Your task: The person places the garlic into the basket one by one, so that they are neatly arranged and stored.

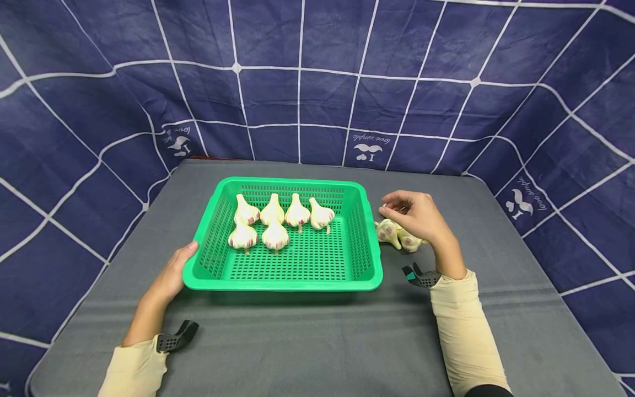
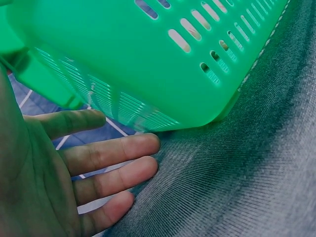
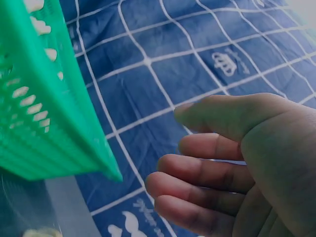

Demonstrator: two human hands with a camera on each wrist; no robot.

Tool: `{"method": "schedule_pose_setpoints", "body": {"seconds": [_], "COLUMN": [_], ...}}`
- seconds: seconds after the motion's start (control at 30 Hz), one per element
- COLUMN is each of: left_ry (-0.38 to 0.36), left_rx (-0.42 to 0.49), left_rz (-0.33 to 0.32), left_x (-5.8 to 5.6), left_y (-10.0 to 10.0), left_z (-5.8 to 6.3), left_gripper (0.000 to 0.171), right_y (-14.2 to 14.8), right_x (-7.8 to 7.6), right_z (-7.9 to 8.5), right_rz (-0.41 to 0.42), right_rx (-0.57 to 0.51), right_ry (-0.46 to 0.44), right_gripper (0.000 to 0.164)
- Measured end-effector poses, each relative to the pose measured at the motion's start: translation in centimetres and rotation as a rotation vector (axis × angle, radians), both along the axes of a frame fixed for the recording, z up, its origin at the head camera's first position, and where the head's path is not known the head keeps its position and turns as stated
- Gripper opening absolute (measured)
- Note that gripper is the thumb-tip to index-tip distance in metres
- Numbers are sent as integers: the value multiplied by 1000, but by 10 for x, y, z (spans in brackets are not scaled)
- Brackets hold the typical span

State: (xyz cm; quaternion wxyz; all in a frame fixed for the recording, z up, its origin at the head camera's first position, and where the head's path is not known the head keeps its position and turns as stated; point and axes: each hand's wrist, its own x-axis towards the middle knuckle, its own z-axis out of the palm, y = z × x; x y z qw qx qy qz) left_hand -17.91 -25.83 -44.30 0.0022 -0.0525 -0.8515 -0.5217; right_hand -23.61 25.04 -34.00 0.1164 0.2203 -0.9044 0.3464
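Observation:
A green plastic basket (image 1: 297, 285) stands on the grey cloth, with several garlic bulbs (image 1: 274, 236) grouped toward its back left. At the basket's left rim is my left hand (image 1: 175, 270); in the left wrist view its fingers (image 2: 116, 150) are straight and spread beside the basket wall. My right hand (image 1: 414, 215) hovers just right of the basket, over a small cluster of garlic bulbs (image 1: 388, 232) on the cloth that it partly hides. Its fingers (image 3: 195, 170) are loosely bent and hold nothing in the right wrist view.
The table is covered in grey cloth (image 1: 317, 342). A blue curtain with white grid lines (image 1: 327, 99) rises behind it and along both sides. Dark straps (image 1: 177, 336) sit at both wrists, over cream sleeves (image 1: 466, 331).

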Motion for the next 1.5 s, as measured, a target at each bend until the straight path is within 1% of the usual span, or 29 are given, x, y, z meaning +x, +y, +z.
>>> {"method": "schedule_pose_setpoints", "body": {"seconds": [0.07,0.17,0.3,0.4,0.53,0.57,0.63,0.73,0.87,1.07,1.27,1.37,1.5], "left_ry": [-33,-86,-108,-101,-55,-41,-38,-42,-37,-97,-113,-114,-81], "left_rx": [-32,-65,-66,-68,-59,-49,-47,-48,-44,-52,-40,-46,-51], "left_rz": [16,23,12,9,8,5,4,8,9,18,18,21,22], "left_x": [2,4,4,4,2,2,1,0,0,3,4,4,3], "left_y": [-1,-1,0,1,1,1,0,-1,-1,1,2,2,1], "left_z": [0,1,2,1,-1,-1,-2,-2,0,4,5,5,3], "left_gripper": [61,66,68,66,59,57,56,55,57,66,68,68,63], "right_y": [4,9,14,18,23,24,25,27,27,26,23,21,20], "right_x": [-1,-3,-8,-12,-18,-19,-21,-23,-26,-31,-32,-32,-34], "right_z": [-3,-6,-14,-23,-35,-37,-40,-43,-46,-50,-54,-55,-57], "right_rz": [-6,-3,7,15,22,21,9,-11,-22,-32,-37,-32,-11], "right_rx": [11,34,105,154,180,186,201,218,210,207,216,221,275], "right_ry": [-6,-31,-72,-131,-209,-219,-228,-225,-205,-170,-96,-84,-103], "right_gripper": [16,16,20,29,41,43,45,45,40,28,23,27,45]}}
